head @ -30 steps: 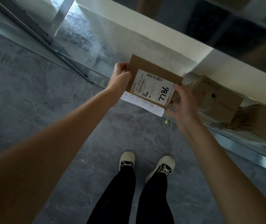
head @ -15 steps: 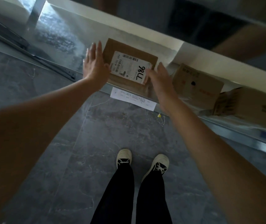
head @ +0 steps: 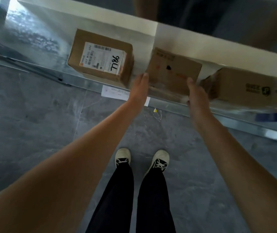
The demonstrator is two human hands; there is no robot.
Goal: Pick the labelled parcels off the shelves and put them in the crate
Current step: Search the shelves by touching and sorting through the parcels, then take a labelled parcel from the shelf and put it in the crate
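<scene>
On the low metal shelf [head: 90, 84] sat three cardboard parcels in a row. The labelled parcel [head: 100, 59], at the left, lay flat with its white label [head: 104, 58] facing up, a barcode and handwritten black marks on it; neither hand touched it. Just to its right stood the middle parcel [head: 174, 69], a plain brown box with faint red and black print, blurred. Further right was a third parcel [head: 245, 88] with a dark printed logo on its side, close beside the middle one.

Both hands reached toward the middle parcel. The left hand [head: 138, 89] had its fingers straight and together, the tips at the parcel's near left corner; whether they touched the cardboard could not be told through the blur. The right hand [head: 195, 95] was likewise extended with straight fingers at the parcel's near right edge, its grip wide and holding nothing. Neither grip had closed round anything.

A white paper tag [head: 116, 93] hung on the shelf's front edge below the labelled parcel, partly hidden by the left wrist. A pale upper shelf board [head: 201, 47] overhung the parcels. Below, the person's black trousers and pale laced shoes [head: 160, 159] stood on a grey stone floor [head: 33, 115]. No crate was in view
</scene>
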